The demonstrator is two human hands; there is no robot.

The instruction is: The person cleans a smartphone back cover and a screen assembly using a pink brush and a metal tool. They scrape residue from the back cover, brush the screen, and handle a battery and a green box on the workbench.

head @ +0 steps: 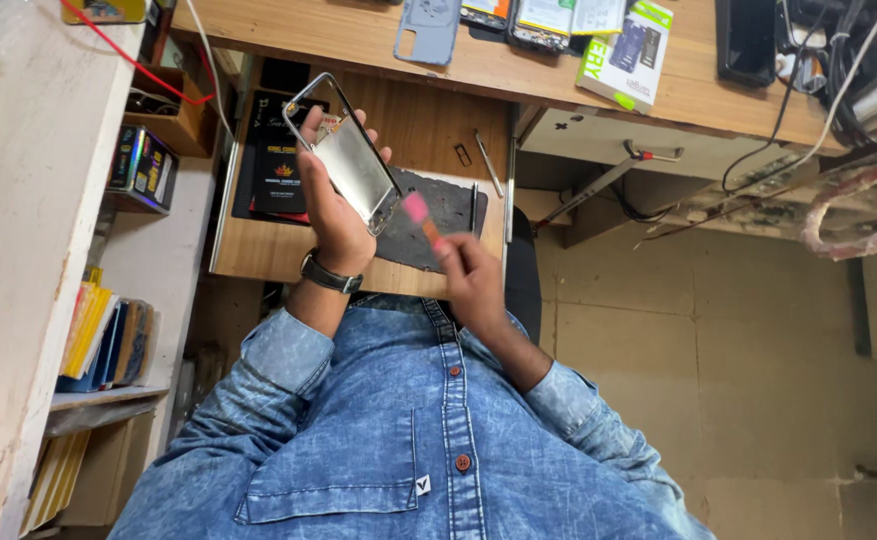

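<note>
below, a wooden pull-out shelf (259, 250) over a tiled floor (719, 350).

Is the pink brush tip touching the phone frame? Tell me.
Touching: the head view shows the brush tip meeting the edge of the phone frame, no gap visible.
</note>
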